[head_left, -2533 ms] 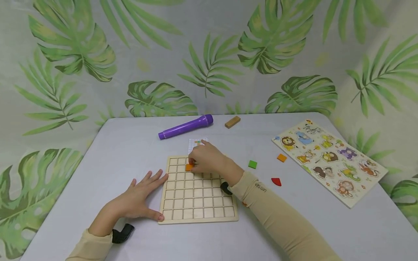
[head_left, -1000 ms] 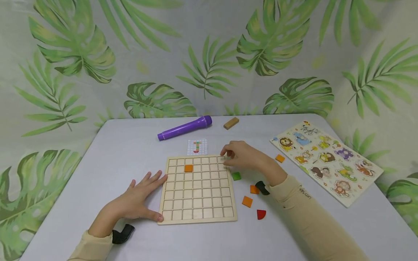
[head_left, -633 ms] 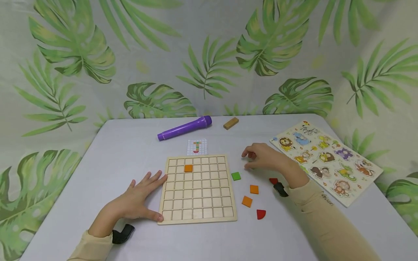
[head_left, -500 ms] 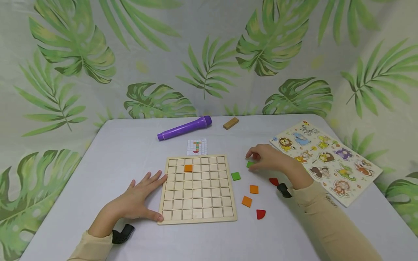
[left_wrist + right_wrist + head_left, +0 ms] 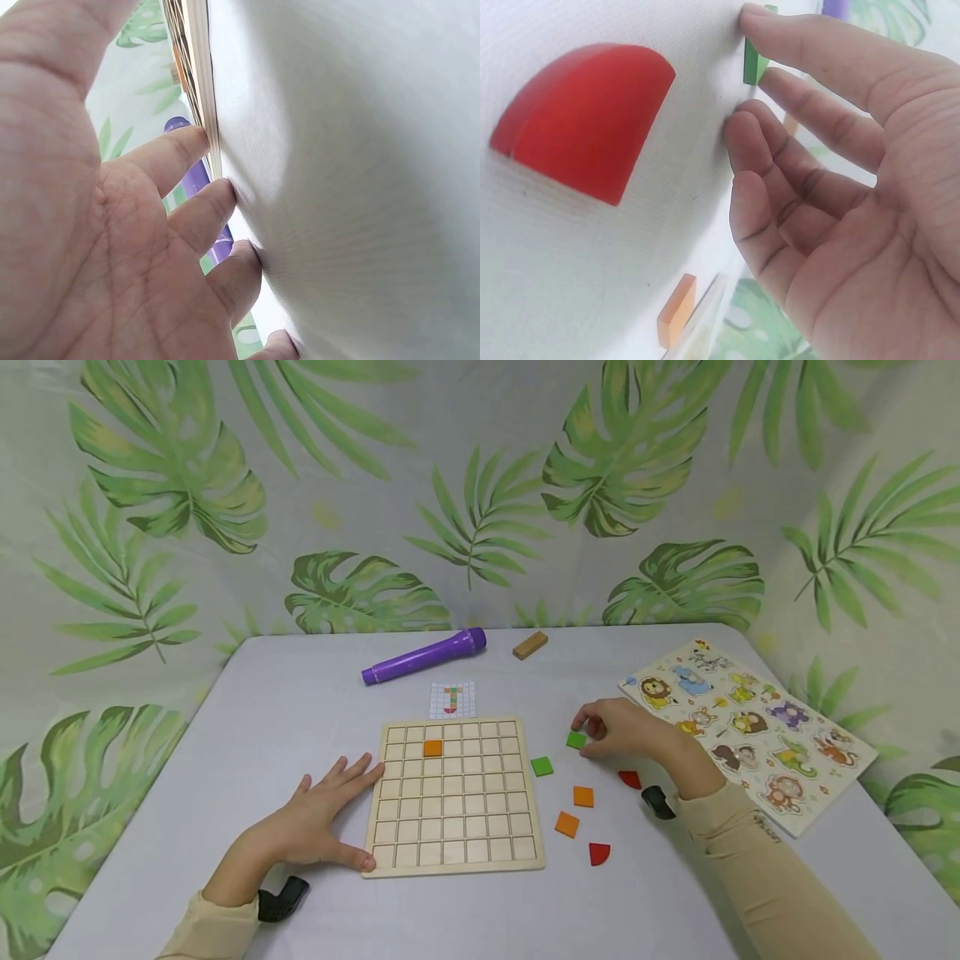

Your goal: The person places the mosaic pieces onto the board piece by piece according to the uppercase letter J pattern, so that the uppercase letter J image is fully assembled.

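My left hand (image 5: 318,818) lies spread at the left edge of the wooden grid board (image 5: 457,802), thumb and fingertips touching its side; the left wrist view shows the fingertips along the board's edge (image 5: 196,75). One orange square tile (image 5: 432,748) sits in a cell near the board's top. Right of the board, my right hand (image 5: 626,728) has thumb and index finger at opposite sides of a green square tile (image 5: 576,740) that rests on the table. In the right wrist view, this green tile (image 5: 751,61) shows between the two fingertips, the other fingers curled.
Around the right hand lie another green tile (image 5: 542,767), orange tiles (image 5: 583,797) and red quarter-circle pieces (image 5: 599,854). Behind the board are a pattern card (image 5: 453,700), a purple microphone (image 5: 425,657) and a small wooden block (image 5: 530,645). An animal puzzle board (image 5: 750,735) lies at right.
My right hand let go of the orange tile on the board, then moved right to the green tile and closed thumb and finger about it. My left hand stayed in place.
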`<state>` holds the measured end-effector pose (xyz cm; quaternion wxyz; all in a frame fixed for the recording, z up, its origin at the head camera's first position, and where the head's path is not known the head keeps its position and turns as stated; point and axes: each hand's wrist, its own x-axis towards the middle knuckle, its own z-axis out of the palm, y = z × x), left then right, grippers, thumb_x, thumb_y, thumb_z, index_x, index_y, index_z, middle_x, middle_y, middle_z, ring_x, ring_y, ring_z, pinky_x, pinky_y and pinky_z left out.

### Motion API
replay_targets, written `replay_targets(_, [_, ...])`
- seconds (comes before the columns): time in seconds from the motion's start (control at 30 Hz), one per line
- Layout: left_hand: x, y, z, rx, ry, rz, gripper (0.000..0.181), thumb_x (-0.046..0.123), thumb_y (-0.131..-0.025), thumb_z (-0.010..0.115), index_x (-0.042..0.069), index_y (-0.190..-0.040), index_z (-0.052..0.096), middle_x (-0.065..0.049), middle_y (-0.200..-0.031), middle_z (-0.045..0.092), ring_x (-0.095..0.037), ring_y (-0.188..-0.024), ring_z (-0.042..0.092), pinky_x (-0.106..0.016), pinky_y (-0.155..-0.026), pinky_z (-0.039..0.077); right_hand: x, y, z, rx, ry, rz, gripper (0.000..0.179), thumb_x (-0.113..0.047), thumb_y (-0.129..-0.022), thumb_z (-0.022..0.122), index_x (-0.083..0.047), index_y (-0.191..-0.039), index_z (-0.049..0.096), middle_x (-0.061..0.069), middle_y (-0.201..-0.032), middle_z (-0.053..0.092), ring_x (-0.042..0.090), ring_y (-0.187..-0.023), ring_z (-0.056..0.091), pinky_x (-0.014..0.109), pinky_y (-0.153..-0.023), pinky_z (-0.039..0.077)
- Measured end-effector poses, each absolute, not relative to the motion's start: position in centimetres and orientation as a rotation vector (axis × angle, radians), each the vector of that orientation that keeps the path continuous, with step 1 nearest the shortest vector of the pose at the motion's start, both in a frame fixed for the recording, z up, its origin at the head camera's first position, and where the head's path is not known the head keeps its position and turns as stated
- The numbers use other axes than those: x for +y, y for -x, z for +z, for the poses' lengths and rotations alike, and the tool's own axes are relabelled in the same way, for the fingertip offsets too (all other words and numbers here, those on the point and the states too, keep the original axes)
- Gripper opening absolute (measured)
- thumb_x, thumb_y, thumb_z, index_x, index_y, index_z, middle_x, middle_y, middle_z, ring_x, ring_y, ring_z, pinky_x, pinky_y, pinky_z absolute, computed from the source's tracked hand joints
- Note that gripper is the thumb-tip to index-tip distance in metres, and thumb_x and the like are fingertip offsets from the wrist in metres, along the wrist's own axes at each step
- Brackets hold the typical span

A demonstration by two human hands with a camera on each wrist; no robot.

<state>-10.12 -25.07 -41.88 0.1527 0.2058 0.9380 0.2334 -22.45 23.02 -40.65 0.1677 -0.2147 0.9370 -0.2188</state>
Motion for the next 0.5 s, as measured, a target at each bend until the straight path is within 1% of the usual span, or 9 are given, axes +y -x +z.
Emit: replay_targets(0.5, [-25.08,10.13,-42.02,2.691,-0.584,0.68,0.131,0.066,-0.066,0.094,0.022,-0.171,0.03,-0.015,-0.18,0.02,-0.055,-0.164,0.009,-0.09,-0.117,0.004,23.05,22.42,-40.85,2.675,0.633,-0.653,0.03,-0.018,-0.091,0.087,-0.006,-0.116,0.075,0.006,-0.098,0.07,0.017,-0.089,0.062,0.034,-0.085,0.056])
